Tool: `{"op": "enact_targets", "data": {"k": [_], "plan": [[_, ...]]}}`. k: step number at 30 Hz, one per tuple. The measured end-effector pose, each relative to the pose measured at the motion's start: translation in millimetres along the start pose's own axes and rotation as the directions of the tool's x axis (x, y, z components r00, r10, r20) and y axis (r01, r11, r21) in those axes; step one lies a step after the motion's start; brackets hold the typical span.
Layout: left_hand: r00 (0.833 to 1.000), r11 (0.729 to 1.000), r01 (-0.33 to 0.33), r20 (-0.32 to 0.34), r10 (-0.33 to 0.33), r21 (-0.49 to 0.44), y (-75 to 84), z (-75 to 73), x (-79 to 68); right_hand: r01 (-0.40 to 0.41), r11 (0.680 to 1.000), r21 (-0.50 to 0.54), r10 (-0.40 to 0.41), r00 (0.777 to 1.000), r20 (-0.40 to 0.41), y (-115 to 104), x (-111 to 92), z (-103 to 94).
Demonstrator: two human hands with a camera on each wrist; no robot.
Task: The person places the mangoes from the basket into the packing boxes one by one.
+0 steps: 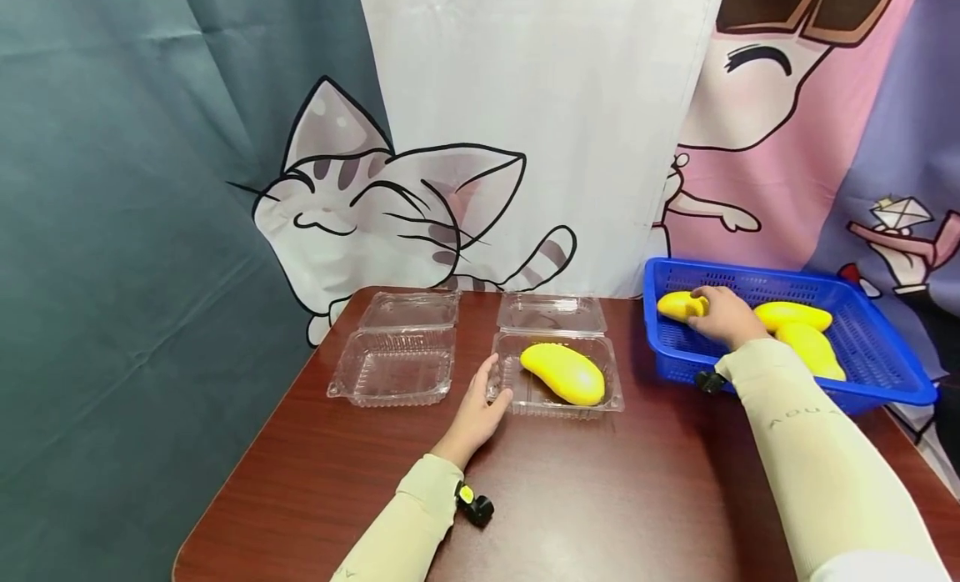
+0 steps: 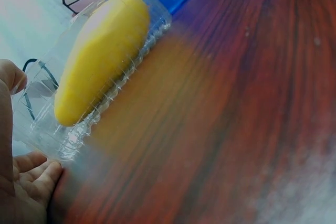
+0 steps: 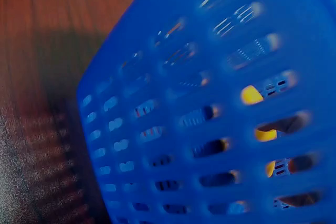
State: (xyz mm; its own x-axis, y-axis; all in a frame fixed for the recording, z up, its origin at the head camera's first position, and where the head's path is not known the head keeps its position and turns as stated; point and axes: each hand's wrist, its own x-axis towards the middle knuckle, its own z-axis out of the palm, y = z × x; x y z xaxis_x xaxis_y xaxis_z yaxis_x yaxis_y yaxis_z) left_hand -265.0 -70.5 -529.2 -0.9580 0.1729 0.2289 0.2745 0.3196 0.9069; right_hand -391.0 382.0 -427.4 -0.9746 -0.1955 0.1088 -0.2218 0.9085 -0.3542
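In the head view, my left hand (image 1: 477, 411) touches the left side of a clear plastic clamshell box (image 1: 510, 382), its fingers fairly straight and thumb spread. A large yellow mango (image 1: 562, 373) lies inside this box, whose lid stands open at the back. The left wrist view shows the left fingertips (image 2: 39, 177) at a corner of the box. Over at the right, my right hand (image 1: 726, 317) reaches into a blue basket (image 1: 892, 382) and grips a smaller yellow mango (image 1: 677, 305) at its left end. In the right wrist view the basket wall hides this hand.
A second clear clamshell box (image 1: 393, 369) with its lid open stands on the left of the brown table (image 1: 600, 499). More yellow mangoes (image 1: 810, 344) lie in the basket, right of my right hand. A printed curtain (image 1: 525, 82) hangs behind the table.
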Motion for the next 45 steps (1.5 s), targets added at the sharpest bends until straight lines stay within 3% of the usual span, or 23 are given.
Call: {"op": "enact_targets", "data": {"k": [12,19,25,36,45], "plan": [[1.0,1.0,-0.002,-0.004,0.002,0.004,2.3,1.8,0.7,0.068,0.997,-0.036,-0.064,0.992,0.11,-0.4,0.3,13.7],[1.0,1.0,-0.009,0.0,0.009,-0.003,-0.3,2.1,1.0,-0.068,0.997,-0.048,0.075,0.985,0.157,0.5,-2.6,15.8],[1.0,1.0,-0.014,-0.003,0.014,-0.001,0.1,1.3,1.1,-0.095,0.992,-0.082,0.107,0.981,0.16,5.8,-0.3,20.3],[1.0,1.0,-0.022,-0.013,0.022,-0.01,-0.6,3.4,3.3,0.051,0.997,-0.064,-0.041,0.989,0.143,1.1,3.4,15.6],[0.999,0.999,-0.033,-0.012,0.032,-0.012,0.4,4.1,3.9,0.113,0.99,-0.086,-0.086,0.957,0.277,5.7,8.9,20.3]]}}
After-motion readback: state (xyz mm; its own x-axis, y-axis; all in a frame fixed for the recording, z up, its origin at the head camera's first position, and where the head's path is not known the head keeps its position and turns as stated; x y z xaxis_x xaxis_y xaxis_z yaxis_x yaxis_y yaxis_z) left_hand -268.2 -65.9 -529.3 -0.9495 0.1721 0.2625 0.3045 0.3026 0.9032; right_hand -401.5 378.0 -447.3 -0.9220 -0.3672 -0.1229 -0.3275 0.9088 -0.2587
